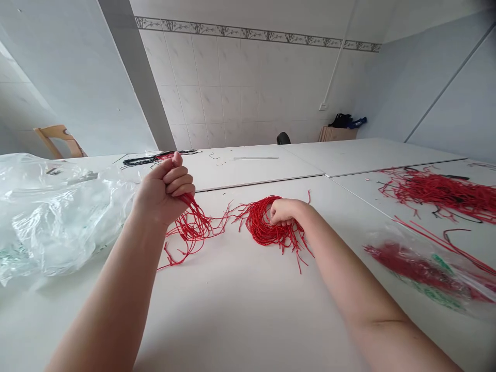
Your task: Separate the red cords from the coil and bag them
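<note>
My left hand is raised a little over the white table, its fingers wrapped round a bunch of red cords. The cords hang below the fist in loops, with loose ends reaching the table. To the right lies a thick coiled bundle of red cords, with loose ends sticking out at both sides. My right hand is at the bundle's upper right, fingers curled down at its inner edge. What those fingertips pinch, if anything, is hidden.
Crumpled clear plastic covers the table's left side. Black cords lie behind my left hand. At the right are a heap of red cords and a clear bag with red contents. A wooden chair stands at the far left.
</note>
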A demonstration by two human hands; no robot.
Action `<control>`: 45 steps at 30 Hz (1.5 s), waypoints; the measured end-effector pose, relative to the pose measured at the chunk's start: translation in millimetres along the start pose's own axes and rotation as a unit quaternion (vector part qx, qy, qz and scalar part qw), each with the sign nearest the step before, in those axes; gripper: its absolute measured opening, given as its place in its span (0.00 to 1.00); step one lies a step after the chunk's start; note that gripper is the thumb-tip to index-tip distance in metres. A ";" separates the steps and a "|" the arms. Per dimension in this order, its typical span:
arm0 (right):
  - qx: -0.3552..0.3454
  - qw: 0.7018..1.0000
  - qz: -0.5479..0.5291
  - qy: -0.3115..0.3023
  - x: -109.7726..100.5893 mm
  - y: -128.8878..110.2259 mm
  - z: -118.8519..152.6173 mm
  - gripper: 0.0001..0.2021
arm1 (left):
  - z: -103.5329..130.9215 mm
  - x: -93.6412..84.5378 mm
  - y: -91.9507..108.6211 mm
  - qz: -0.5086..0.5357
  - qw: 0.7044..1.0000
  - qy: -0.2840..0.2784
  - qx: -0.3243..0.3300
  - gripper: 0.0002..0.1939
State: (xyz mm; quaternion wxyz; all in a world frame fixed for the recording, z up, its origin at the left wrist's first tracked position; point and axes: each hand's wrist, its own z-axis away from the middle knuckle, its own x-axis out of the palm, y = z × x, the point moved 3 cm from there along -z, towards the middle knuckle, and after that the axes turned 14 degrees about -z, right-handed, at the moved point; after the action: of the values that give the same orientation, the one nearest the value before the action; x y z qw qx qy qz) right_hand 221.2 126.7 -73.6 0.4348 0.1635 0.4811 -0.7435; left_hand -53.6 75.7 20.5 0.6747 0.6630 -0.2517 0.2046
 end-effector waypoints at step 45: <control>-0.399 0.737 -0.545 0.017 21.8 -71.5 59.5 0.15 | 5.5 10.1 -65.1 -0.335 0.915 -0.209 -0.089 0.28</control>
State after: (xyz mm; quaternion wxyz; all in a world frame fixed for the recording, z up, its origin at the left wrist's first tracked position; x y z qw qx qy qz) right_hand 161.8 76.4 -18.3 -0.0276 -0.3029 0.7474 -0.5907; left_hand -6.3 67.2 -25.0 0.6919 0.6734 -0.1675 -0.1993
